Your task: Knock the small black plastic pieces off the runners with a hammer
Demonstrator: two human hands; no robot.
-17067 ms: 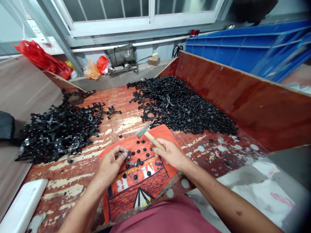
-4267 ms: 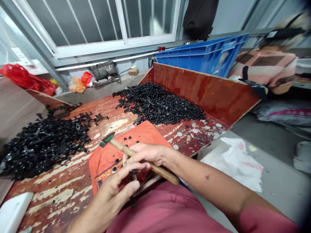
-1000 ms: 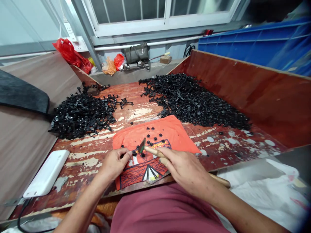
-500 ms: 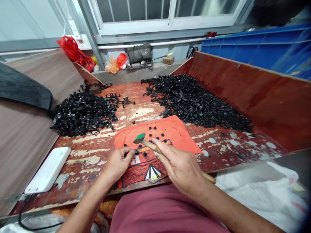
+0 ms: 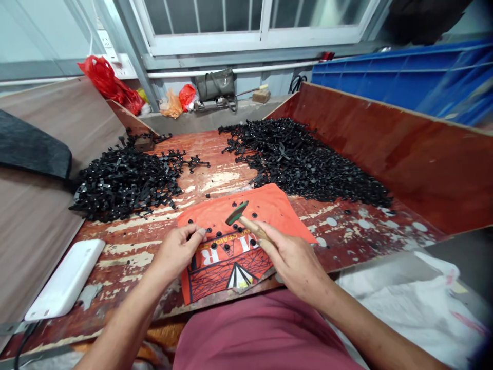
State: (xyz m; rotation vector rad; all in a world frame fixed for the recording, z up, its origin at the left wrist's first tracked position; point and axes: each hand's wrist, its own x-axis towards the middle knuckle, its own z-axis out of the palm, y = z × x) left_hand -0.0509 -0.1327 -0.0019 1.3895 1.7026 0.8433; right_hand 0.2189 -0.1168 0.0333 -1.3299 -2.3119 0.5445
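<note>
An orange printed cloth [image 5: 277,205] lies on the worn red table, with several small round black parts [image 5: 226,247] scattered on it. My right hand [image 5: 290,257] is wrapped round the wooden handle of a small hammer [image 5: 236,213], whose greenish head is above the cloth. Over the cloth's left edge is my left hand [image 5: 183,249], thumb and forefinger curled toward each other beside a black part [image 5: 209,230]. Whatever may be between those fingertips is too small to make out.
Piles of black parts lie at the left [image 5: 127,180] and right [image 5: 304,164] of the table. A white device [image 5: 65,280] is at the left front. Wooden side boards [image 5: 400,154] flank the table, with a blue crate [image 5: 377,77] behind the right one.
My left hand has moved left and slightly up, away from the cloth's middle. The hammer has shifted a little right and its head has turned. The view has shifted slightly.
</note>
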